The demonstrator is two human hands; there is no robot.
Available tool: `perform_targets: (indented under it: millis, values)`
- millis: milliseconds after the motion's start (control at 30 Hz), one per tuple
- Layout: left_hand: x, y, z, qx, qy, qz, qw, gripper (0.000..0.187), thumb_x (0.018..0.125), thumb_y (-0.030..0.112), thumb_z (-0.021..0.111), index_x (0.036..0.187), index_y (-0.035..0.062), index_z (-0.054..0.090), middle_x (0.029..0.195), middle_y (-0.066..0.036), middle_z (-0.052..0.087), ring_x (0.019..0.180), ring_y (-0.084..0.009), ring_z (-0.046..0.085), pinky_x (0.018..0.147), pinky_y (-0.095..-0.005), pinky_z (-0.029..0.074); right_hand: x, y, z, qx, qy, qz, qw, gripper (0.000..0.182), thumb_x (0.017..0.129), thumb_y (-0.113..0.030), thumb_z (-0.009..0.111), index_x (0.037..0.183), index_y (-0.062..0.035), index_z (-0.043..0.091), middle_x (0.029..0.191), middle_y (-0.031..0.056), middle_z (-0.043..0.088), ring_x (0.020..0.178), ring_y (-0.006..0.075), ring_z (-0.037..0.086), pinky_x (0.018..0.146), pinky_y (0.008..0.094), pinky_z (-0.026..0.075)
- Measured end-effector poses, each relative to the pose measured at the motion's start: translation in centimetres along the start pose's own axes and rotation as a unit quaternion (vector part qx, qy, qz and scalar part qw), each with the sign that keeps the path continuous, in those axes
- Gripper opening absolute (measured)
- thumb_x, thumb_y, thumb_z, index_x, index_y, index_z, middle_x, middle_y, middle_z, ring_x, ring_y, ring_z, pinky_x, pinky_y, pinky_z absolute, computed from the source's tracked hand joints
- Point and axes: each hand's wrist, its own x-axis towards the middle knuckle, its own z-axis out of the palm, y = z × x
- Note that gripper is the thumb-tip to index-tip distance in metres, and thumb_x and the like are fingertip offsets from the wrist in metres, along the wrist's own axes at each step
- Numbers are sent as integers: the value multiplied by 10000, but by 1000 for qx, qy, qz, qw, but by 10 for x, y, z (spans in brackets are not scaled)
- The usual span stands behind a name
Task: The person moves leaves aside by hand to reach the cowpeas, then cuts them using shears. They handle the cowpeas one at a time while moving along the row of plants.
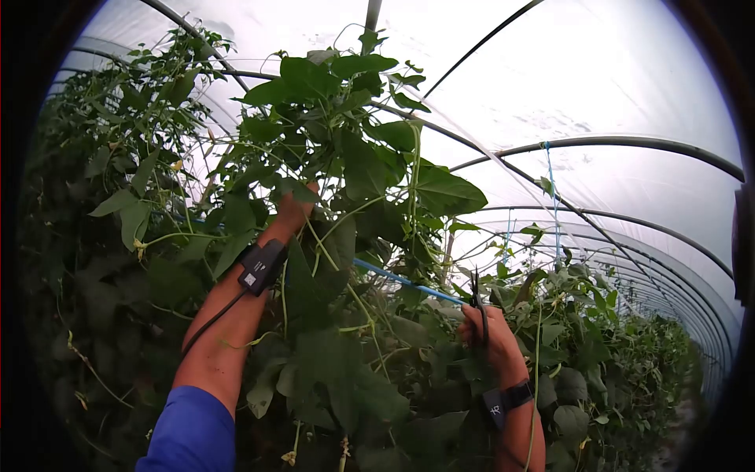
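Note:
My left hand [297, 206] reaches up into the leafy vines [366, 169] at the centre, its fingers mostly hidden behind leaves. On the right, my right hand [484, 326] is closed round black-handled scissors [476, 291], whose blades point upward. A blue cord [409, 283] runs from behind the leaves at the middle to my right hand. Whether my fingers also pinch the cord cannot be made out. Long thin green pods [414, 177] hang among the leaves between and above my hands.
Dark curved pipes [629, 142] and pale plastic sheeting [605, 86] arch overhead. Another blue string [554, 197] hangs at the right. Dense plants [102, 291] fill the left side, and a plant row [629, 354] stretches away at the right.

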Motion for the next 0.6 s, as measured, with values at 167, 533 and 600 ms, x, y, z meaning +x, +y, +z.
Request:
perform_targets:
  millis: [167,533,600]
  values:
    - [-10,23,-14,-28,-4,-32,999,345,927,314,414,917,11,580,873,-200,613,799,-373,575,698,-430,433,18,-11,7,-22,13,-20,999,309,854,-335,617,721,-70,528,589,20,531,496,96,513,463,234,396]
    - [-13,-4,24,-114,154,55,980,327,775,266,704,959,30,570,801,-129,638,789,-285,627,696,-381,479,-10,-59,48,98,329,-347,873,171,901,-155,548,847,-20,459,576,24,484,464,98,475,453,231,421]
    - [-10,-15,37,-37,211,122,969,149,794,148,580,920,68,589,810,-109,615,779,-282,598,662,-402,450,-19,-98,77,91,298,-455,834,120,898,-104,522,863,-7,462,686,60,529,588,121,531,569,251,461]
